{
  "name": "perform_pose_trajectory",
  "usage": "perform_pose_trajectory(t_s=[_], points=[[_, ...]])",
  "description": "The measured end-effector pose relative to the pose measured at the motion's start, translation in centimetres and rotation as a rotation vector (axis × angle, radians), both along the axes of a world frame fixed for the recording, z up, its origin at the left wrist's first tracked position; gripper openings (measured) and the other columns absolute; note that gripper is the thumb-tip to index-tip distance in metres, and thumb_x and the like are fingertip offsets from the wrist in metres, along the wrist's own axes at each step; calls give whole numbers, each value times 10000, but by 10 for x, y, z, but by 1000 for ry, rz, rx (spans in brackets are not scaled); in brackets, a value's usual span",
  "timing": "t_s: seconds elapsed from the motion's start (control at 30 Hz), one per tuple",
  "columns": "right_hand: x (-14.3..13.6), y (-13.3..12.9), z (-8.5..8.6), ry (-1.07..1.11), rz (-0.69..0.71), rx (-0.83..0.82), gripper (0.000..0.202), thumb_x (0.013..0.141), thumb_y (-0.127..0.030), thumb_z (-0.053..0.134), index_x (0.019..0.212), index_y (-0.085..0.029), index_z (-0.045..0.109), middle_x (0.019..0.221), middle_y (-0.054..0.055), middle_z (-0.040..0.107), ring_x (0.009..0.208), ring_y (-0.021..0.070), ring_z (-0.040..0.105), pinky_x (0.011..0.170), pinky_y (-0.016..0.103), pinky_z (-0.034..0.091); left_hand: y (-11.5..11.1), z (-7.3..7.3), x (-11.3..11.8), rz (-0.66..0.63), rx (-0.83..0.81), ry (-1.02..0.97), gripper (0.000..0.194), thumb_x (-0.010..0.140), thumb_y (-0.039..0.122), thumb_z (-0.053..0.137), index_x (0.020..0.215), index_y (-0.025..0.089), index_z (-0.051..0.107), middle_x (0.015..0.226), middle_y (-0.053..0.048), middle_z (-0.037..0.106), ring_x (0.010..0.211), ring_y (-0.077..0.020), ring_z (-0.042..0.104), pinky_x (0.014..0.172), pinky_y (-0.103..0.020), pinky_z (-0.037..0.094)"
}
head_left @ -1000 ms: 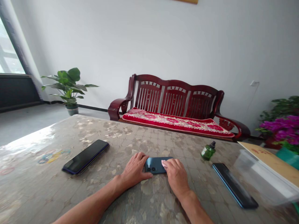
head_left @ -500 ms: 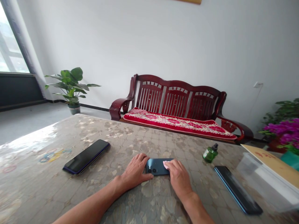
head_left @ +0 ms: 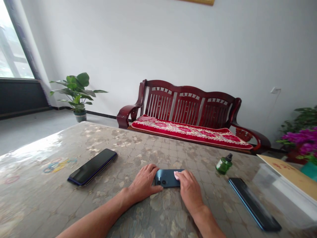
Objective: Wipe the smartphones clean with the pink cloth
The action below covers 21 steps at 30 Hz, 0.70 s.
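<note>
A dark blue smartphone (head_left: 168,178) lies back side up on the table, its camera lenses toward the left end. My left hand (head_left: 145,181) grips that end, fingers along the far edge and thumb at the near edge. Over the right end, my right hand (head_left: 190,189) is closed on a small pale pink cloth or tissue (head_left: 176,175), pressing it against the phone's back. Most of the cloth is hidden under the fingers.
To the left lie a black phone (head_left: 92,167) and several rubber bands (head_left: 59,165). On the right stand a green pump bottle (head_left: 224,164), another phone (head_left: 254,204) and a clear plastic box (head_left: 277,188) with a tan folder (head_left: 289,172) on top. A wooden bench (head_left: 187,102) stands beyond the table.
The view has shifted very slightly. Both hands keep the same hold on the phone and the cloth, with no clear movement between them.
</note>
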State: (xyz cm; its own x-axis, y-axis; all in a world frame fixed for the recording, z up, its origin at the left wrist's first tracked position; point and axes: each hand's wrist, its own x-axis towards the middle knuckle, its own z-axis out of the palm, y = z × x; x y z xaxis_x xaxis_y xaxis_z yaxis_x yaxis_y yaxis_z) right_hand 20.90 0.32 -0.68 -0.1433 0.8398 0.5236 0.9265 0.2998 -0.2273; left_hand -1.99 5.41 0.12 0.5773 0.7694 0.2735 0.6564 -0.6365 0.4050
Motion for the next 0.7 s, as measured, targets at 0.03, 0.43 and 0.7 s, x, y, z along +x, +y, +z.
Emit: perform_pose_trajectory(t_s=[0.03, 0.43, 0.7], points=[[-2, 0, 0, -5, 19, 1, 319, 924, -61, 497, 1068, -270, 690, 880, 30, 638, 860, 187, 583, 795, 294, 464, 0, 0, 0, 0, -3, 1, 539, 716, 361, 761, 1194, 205, 567, 1214, -92, 563, 1134, -284, 529, 1012, -414, 410], [10, 0, 2, 12, -59, -37, 298, 919, -60, 466, 1013, -236, 687, 893, 43, 637, 881, 193, 589, 811, 297, 467, -1, 2, 0, 4, -18, -1, 540, 730, 371, 729, 1217, 215, 553, 1237, -95, 552, 1155, -290, 524, 1025, -419, 403], [-14, -3, 2, 9, 153, -11, 392, 931, -41, 406, 1107, -268, 672, 965, 49, 642, 923, 186, 584, 815, 297, 486, -2, 2, 2, 2, -2, -21, 528, 721, 351, 740, 1198, 219, 557, 1217, -90, 562, 1142, -293, 530, 1013, -423, 410]])
